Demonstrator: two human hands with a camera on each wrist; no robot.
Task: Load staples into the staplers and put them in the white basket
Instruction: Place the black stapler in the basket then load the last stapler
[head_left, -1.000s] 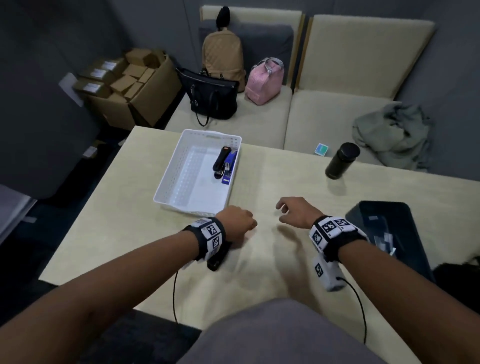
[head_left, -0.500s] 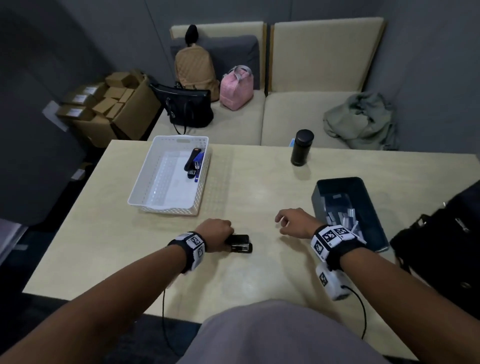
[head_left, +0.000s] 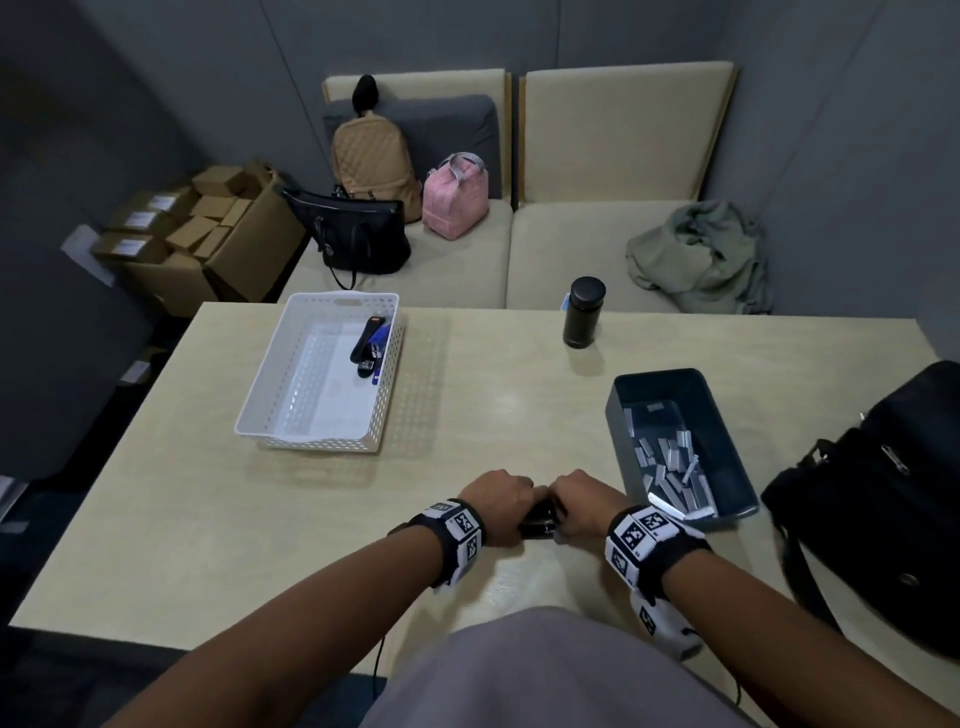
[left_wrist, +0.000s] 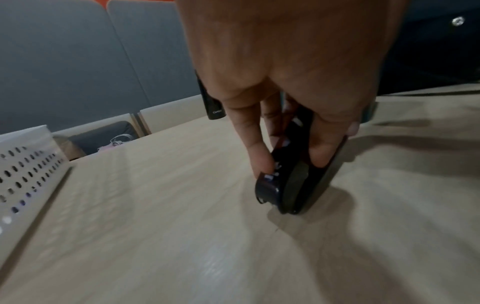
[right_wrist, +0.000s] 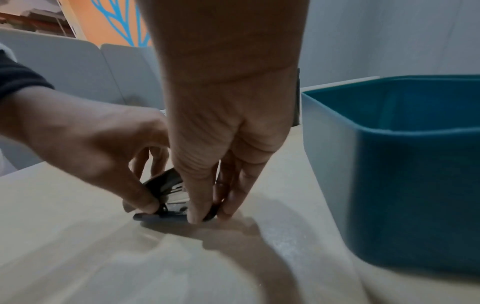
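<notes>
A black stapler (head_left: 537, 521) (left_wrist: 291, 185) (right_wrist: 168, 197) lies on the table near the front edge, mostly covered by both hands. My left hand (head_left: 498, 501) (left_wrist: 288, 162) grips it from the left, thumb and fingers on either side. My right hand (head_left: 582, 501) (right_wrist: 207, 214) pinches its other end with thumb and fingertips. The white basket (head_left: 291, 431) (left_wrist: 28, 170) stands at the back left with a black stapler (head_left: 363, 340) and a blue one (head_left: 382, 345) inside. A dark teal bin (head_left: 618, 410) (right_wrist: 389, 185) to the right of my hands holds several strips of staples (head_left: 672, 467).
A black bottle (head_left: 583, 312) stands at the table's far edge. A black bag (head_left: 878, 499) sits at the right edge. Beyond the table is a beige sofa (head_left: 467, 260) with bags and a green cloth (head_left: 701, 254). Cardboard boxes (head_left: 197, 228) are on the floor at left.
The head view swung right and back, bringing the teal bin into sight. My left hand brought the stapler nearer the front edge; my right hand came in and took hold of its other end.
</notes>
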